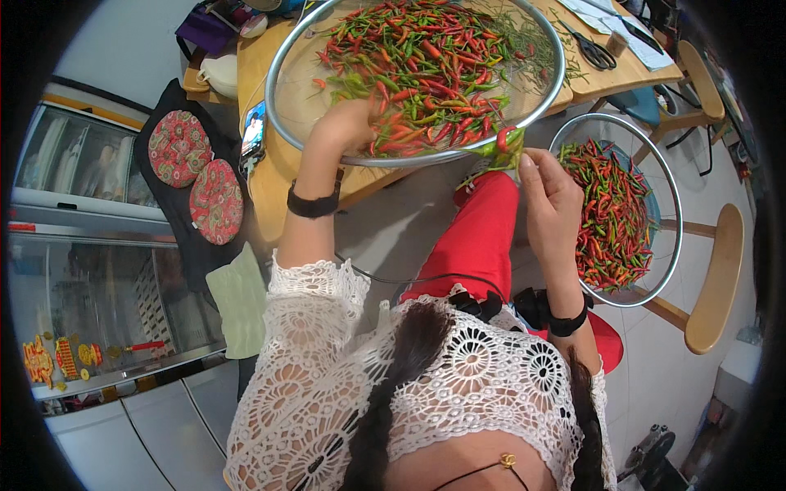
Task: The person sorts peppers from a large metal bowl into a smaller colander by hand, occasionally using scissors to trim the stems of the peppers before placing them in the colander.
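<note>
Over the wooden table lies a wide, metal-rimmed mesh sieve (298, 86), heaped with red and green chili peppers (424, 61). My left hand (347, 126) reaches over its near rim at the edge of the heap. The fingers are partly hidden and blurred, so what they hold is unclear. Just outside the rim, my right hand (549, 190) pinches a small bunch of green and red chilies (503, 147) between thumb and fingers. Loose green stems (534, 46) are gathered at the sieve's right side.
A second sieve (677, 215) of chilies (611, 215) rests on a chair (715, 276) to my right. Black scissors (592, 49) and papers (651, 52) are on the wooden table (270, 208). Left of the sieve lies a cabled phone (253, 132); a glass-fronted cabinet (116, 294) stands beyond.
</note>
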The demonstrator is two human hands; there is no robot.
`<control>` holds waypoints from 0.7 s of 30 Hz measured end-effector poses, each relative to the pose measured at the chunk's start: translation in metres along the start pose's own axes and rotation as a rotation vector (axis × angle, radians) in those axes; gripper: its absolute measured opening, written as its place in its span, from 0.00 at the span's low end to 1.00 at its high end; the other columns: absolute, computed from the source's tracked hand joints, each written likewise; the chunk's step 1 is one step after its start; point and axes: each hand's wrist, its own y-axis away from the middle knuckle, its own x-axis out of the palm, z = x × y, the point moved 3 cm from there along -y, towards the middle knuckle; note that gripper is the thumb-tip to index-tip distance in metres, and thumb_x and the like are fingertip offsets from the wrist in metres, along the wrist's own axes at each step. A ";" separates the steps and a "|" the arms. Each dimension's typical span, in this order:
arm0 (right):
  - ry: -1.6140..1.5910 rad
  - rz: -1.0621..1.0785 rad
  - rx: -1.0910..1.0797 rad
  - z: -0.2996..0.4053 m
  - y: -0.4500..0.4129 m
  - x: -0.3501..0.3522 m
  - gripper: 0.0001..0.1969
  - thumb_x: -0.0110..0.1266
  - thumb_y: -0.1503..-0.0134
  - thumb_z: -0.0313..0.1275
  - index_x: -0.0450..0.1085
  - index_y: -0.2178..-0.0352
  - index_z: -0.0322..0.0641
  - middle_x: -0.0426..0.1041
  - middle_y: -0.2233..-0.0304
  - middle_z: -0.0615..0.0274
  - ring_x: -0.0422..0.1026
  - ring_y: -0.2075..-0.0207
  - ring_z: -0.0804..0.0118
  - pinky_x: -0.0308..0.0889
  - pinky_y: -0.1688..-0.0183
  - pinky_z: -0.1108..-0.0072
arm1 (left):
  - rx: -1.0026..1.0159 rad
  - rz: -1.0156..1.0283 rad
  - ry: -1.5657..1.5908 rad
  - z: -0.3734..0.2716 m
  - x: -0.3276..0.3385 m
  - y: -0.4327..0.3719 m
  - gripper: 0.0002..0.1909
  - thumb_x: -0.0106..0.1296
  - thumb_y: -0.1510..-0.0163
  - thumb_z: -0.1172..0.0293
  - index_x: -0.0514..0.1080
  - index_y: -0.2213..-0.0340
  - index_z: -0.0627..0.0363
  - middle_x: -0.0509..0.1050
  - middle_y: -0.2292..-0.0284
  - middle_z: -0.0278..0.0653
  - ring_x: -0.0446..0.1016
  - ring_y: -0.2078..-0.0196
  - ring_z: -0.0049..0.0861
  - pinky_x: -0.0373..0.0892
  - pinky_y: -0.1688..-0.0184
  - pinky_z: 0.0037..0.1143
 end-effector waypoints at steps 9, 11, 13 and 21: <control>0.042 0.065 0.047 0.006 0.003 -0.002 0.11 0.50 0.38 0.31 0.71 0.65 0.31 0.63 0.85 0.65 0.58 0.82 0.81 0.54 0.79 0.82 | 0.060 -0.521 0.576 -0.015 -0.019 0.028 0.13 0.62 0.53 0.73 0.75 0.64 0.64 0.79 0.72 0.42 0.78 0.70 0.24 0.72 0.66 0.24; 0.062 0.059 0.013 0.006 0.004 -0.002 0.10 0.50 0.38 0.30 0.71 0.65 0.32 0.63 0.85 0.65 0.58 0.82 0.81 0.55 0.79 0.82 | 0.132 -0.537 0.833 -0.035 -0.016 0.035 0.12 0.61 0.51 0.73 0.75 0.64 0.65 0.79 0.71 0.40 0.78 0.69 0.22 0.73 0.66 0.22; 0.060 0.060 0.001 0.011 0.004 0.000 0.09 0.50 0.38 0.30 0.71 0.65 0.32 0.64 0.85 0.64 0.59 0.82 0.80 0.56 0.79 0.82 | 0.342 -0.411 1.528 -0.055 -0.007 0.040 0.10 0.60 0.49 0.74 0.73 0.65 0.64 0.78 0.68 0.39 0.78 0.66 0.22 0.74 0.63 0.20; 0.060 0.072 -0.054 0.022 0.004 0.005 0.07 0.51 0.39 0.27 0.71 0.65 0.33 0.69 0.84 0.59 0.68 0.83 0.75 0.61 0.79 0.81 | 0.402 -0.461 1.651 -0.084 -0.003 0.065 0.08 0.59 0.49 0.78 0.72 0.66 0.64 0.77 0.65 0.42 0.78 0.63 0.23 0.74 0.59 0.20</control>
